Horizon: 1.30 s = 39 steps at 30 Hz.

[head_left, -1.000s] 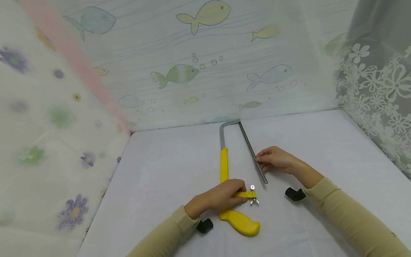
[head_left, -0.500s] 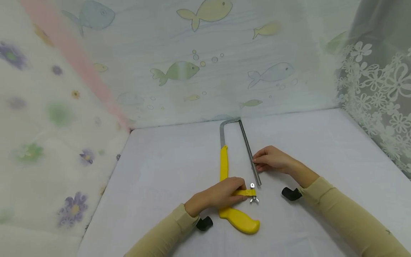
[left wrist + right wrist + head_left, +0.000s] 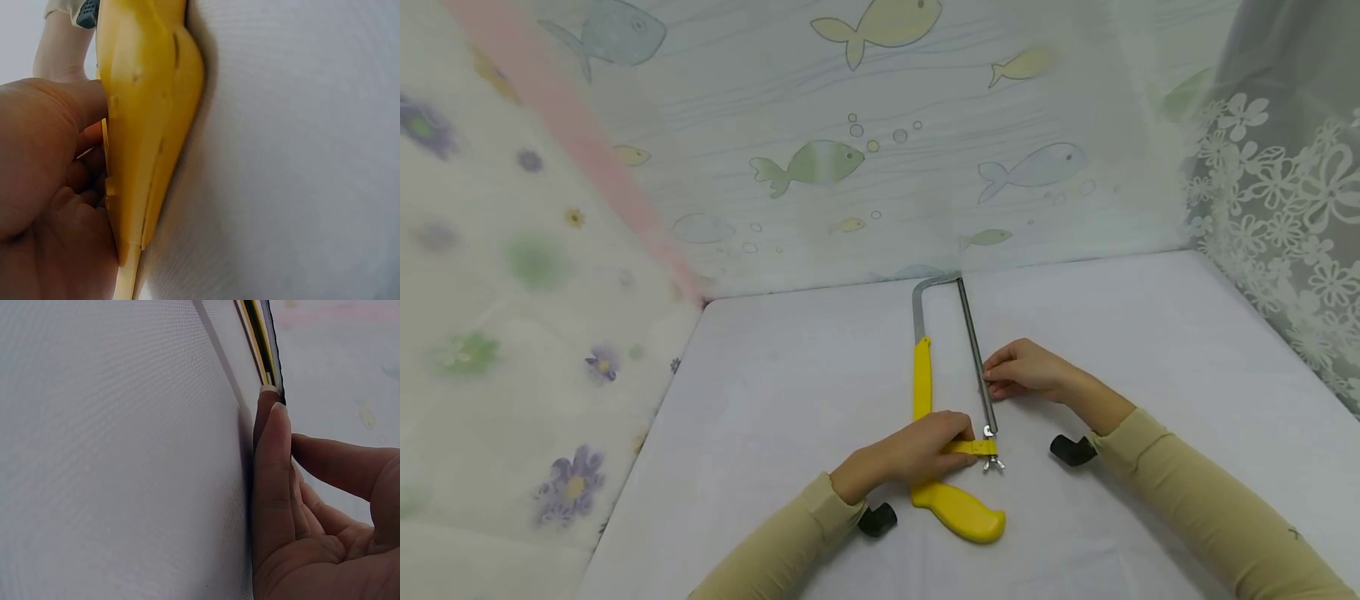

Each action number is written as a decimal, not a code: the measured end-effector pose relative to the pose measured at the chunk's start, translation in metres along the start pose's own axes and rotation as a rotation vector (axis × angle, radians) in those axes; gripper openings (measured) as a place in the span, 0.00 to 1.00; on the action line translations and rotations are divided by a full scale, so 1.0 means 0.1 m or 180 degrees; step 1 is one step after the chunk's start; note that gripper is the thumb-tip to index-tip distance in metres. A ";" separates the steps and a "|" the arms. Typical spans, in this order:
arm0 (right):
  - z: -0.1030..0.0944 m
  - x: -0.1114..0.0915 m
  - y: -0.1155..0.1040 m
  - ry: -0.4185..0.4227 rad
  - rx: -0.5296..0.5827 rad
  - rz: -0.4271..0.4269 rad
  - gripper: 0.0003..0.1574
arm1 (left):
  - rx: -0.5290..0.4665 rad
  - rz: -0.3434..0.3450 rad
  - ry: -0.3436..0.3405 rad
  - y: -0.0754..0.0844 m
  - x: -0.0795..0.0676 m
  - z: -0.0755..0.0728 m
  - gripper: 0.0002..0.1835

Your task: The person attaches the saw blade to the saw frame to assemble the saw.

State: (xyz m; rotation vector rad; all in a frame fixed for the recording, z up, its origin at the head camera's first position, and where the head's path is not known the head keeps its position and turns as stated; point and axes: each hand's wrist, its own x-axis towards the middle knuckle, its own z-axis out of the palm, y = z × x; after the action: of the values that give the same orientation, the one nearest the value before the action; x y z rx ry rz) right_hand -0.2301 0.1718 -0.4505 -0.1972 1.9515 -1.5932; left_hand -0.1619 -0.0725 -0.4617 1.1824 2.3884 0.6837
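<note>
A hacksaw with a yellow and grey frame (image 3: 922,379) lies on the white cloth, its yellow handle (image 3: 962,515) nearest me. My left hand (image 3: 921,450) grips the yellow frame just ahead of the handle, around the short arm that carries the wing nut (image 3: 993,465). The dark grey blade (image 3: 976,354) runs from the frame's far tip toward me. Its near end sits right at the small metal pin (image 3: 988,432) above the wing nut. Low over the cloth, my right hand (image 3: 1026,371) pinches the blade between fingertips and thumb.
A black wrist camera (image 3: 1072,450) shows at the right cuff and another black wrist camera (image 3: 877,521) at the left cuff. Behind the white-covered table (image 3: 790,358) hangs a fish-print curtain (image 3: 820,167). Flower-print cloth (image 3: 580,333) closes the left side and lace (image 3: 1270,192) the right.
My right hand has swung the blade's near end to the left, from apart from the frame to the pin by the wing nut. The left hand keeps its grip in place.
</note>
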 end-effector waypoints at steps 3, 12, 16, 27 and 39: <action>-0.01 0.00 0.01 0.0008 0.0025 0.0028 0.21 | -0.0007 -0.0004 -0.0004 0.00 0.00 0.00 0.08; -0.01 0.01 0.00 -0.0016 0.0059 0.0010 0.20 | 0.0003 0.0029 0.0010 0.00 0.00 -0.01 0.08; 0.01 0.01 0.00 -0.0030 0.0078 0.0017 0.21 | 0.0002 0.0021 0.0003 0.00 0.00 -0.01 0.08; 0.02 0.02 0.01 -0.0050 0.0063 0.0006 0.19 | 0.0007 0.0037 0.0004 0.01 0.00 -0.01 0.08; 0.03 0.01 -0.01 -0.0080 0.0065 0.0018 0.19 | 0.0001 0.0039 -0.0013 0.01 0.00 -0.01 0.07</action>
State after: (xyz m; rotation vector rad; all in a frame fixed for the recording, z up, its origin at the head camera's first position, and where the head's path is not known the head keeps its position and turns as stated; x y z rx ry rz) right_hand -0.2295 0.1688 -0.4500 -0.2022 1.9145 -1.5988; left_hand -0.1619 -0.0727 -0.4605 1.1984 2.3801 0.6841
